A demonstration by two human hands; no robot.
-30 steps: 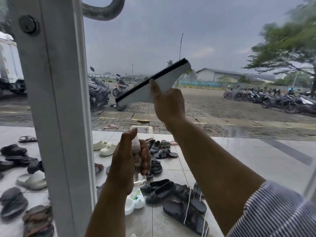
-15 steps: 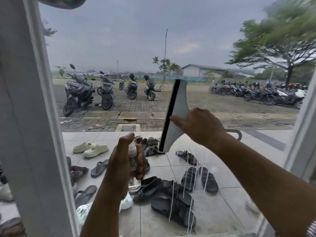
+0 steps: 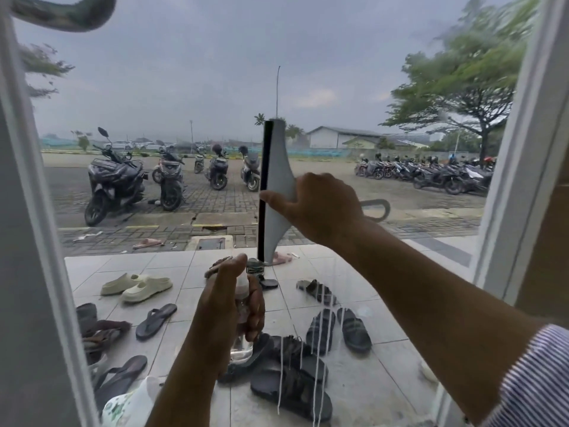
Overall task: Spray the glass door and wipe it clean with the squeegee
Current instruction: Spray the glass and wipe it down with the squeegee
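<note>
The glass door (image 3: pixel 369 72) fills the view, with white drips running down its lower part. My right hand (image 3: pixel 320 208) grips a grey squeegee (image 3: pixel 277 167) by its handle. Its black rubber blade stands vertical against the glass, facing left, and the loop end of the handle sticks out right of my hand. Lower down, my left hand (image 3: pixel 228 306) holds a small clear spray bottle (image 3: pixel 241 343) upright, thumb on top of its nozzle.
White door frames stand at the left (image 3: pixel 34 272) and right (image 3: pixel 520 180). A metal door handle (image 3: pixel 61 13) curves at the top left. Through the glass lie several sandals (image 3: pixel 289 386) on a tiled porch, with parked motorbikes (image 3: pixel 114 183) beyond.
The squeegee has turned from a slanted, near-horizontal blade to a vertical one, and now sits higher and further right. The view has swung right, away from the left frame. My left hand keeps the bottle.
</note>
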